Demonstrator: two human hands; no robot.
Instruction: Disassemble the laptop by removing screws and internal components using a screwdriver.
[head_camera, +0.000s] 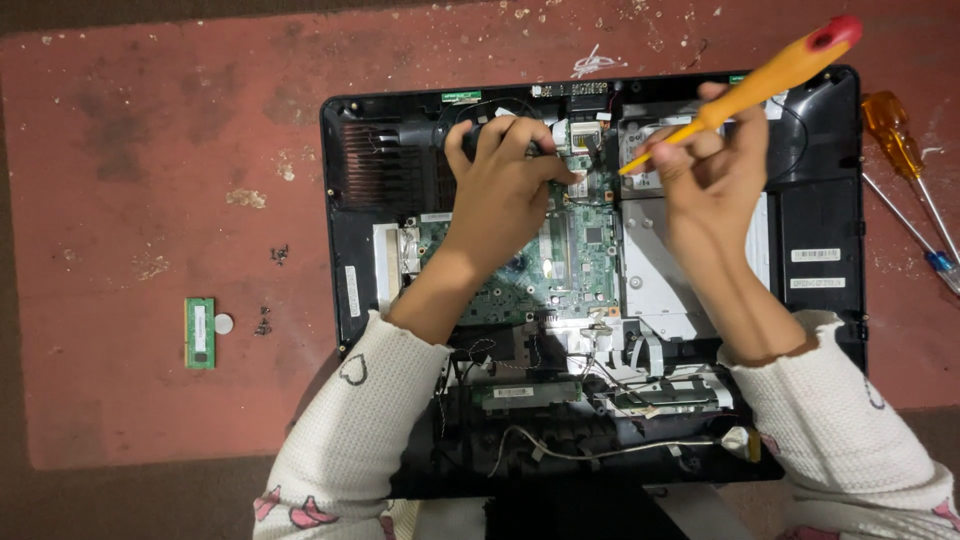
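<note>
An opened laptop (590, 270) lies on the red floor (150, 150), its green circuit board (565, 255) bare. The right hand (710, 175) pinches an orange screwdriver (760, 85), tip at the board's top edge. The left hand (505, 185) rests curled on the board, fingers pressed together; a memory stick (200, 332) lies well apart.

Dim, warm overhead light; soft shadows, slight blur.

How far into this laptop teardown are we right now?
Done: the laptop is open with the motherboard exposed; a memory stick, coin cell and loose screws lie on the mat. In hand: the left hand rests on the board's top edge, and the right hand holds an orange screwdriver tip-down there. Left: board, cables and metal drive bracket remain in place.
</note>
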